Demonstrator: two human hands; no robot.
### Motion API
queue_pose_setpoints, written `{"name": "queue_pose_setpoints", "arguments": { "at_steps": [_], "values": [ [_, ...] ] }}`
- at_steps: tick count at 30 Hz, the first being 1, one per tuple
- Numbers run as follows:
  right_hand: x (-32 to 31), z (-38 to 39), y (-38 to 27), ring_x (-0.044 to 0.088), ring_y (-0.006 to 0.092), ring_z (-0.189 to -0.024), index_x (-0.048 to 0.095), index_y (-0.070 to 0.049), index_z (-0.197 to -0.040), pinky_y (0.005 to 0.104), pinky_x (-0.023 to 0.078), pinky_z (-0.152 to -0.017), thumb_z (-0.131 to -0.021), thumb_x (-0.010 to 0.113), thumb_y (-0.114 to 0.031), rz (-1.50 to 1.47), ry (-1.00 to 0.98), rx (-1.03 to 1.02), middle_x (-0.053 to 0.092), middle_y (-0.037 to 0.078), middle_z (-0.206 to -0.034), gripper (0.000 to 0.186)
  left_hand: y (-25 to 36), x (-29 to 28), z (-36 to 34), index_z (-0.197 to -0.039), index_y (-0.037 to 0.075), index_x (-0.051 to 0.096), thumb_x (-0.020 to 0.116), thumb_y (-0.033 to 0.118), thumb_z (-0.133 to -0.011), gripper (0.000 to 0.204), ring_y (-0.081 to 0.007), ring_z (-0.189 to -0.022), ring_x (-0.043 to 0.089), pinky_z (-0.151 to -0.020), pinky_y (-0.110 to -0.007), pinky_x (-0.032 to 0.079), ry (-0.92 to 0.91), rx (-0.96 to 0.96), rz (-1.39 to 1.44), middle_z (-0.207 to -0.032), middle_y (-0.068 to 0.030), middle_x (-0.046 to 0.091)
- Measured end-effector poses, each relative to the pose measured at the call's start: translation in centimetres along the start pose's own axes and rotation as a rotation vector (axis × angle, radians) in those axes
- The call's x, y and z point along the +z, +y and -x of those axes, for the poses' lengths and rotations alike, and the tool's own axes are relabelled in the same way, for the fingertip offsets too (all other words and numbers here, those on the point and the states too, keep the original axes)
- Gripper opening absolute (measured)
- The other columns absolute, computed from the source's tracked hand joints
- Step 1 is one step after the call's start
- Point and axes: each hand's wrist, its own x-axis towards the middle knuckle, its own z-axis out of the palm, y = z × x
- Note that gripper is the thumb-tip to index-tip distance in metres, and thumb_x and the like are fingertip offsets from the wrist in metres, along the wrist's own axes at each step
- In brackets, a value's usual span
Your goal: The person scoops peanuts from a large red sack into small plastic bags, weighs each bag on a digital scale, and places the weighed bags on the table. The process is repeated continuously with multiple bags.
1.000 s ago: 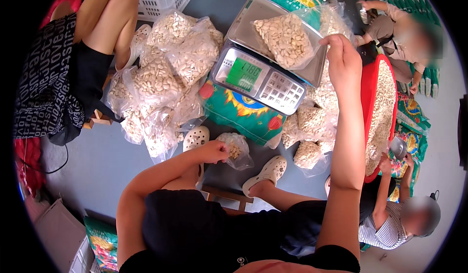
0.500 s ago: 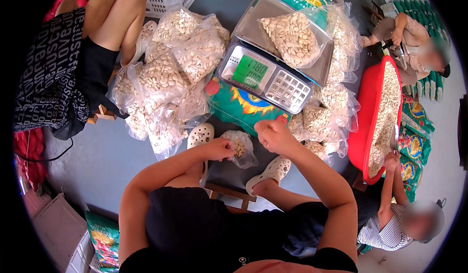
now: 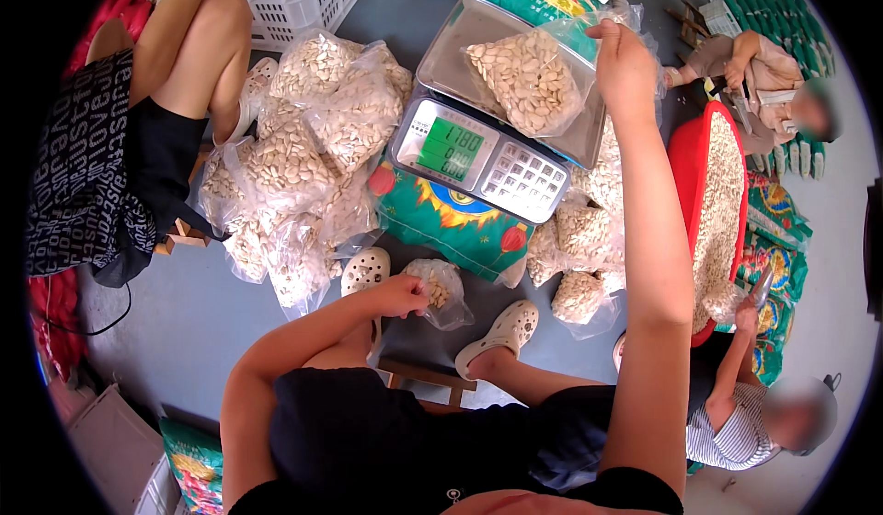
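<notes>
My left hand (image 3: 403,296) is closed on the rim of a small plastic bag (image 3: 446,305) holding some pale seeds, low between my shoes. My right hand (image 3: 621,74) reaches up to the open top of a larger clear bag of seeds (image 3: 524,83), its fingertips pinched at the plastic; what they hold is unclear. That bag lies on the steel pan (image 3: 451,41) of a digital scale (image 3: 522,179) with a green display. The scale rests on a green printed sack (image 3: 437,230).
Piled seed bags (image 3: 308,156) fill the left, more (image 3: 579,234) the right. A co-worker's legs (image 3: 198,55) are beside a white crate (image 3: 299,0). A red tub of seeds (image 3: 681,165) has co-workers near it (image 3: 722,432), (image 3: 773,83). Green sacks (image 3: 773,331) lie at right.
My right hand dropped toward the small bag half a second ago and has risen again to the bag on the scale. My left hand stays at the small bag.
</notes>
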Motion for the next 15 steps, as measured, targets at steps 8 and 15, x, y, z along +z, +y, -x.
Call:
{"name": "queue_pose_setpoints", "arguments": {
  "at_steps": [8,15],
  "values": [
    [-3.1,4.7,-4.2,0.034,0.0066,-0.044,0.057,-0.002,-0.102,0.0227,0.025,-0.038,-0.096,0.041,-0.022,-1.178,-0.476,0.840,0.044,-0.001,-0.062,0.026,-0.8,-0.2,0.4,-0.076,0.005,0.057,0.056,0.017,-0.078,0.011,-0.0090,-0.051,0.052,-0.048,-0.024,0.042,0.001,0.028,0.018,-0.070,-0.0026,0.062],
    [-3.5,13.6,-6.8,0.029,0.0048,-0.042,0.053,-0.004,-0.097,0.0208,0.020,-0.036,-0.094,0.043,-0.018,-1.395,-0.914,1.096,0.042,-0.002,-0.065,0.017,-0.1,0.0,0.5,-0.074,0.005,0.058,0.055,0.017,-0.077,0.013,-0.0096,-0.051,0.052,-0.048,-0.024,0.042,0.009,0.035,-0.013,-0.069,-0.0025,0.062]
  ]
}}
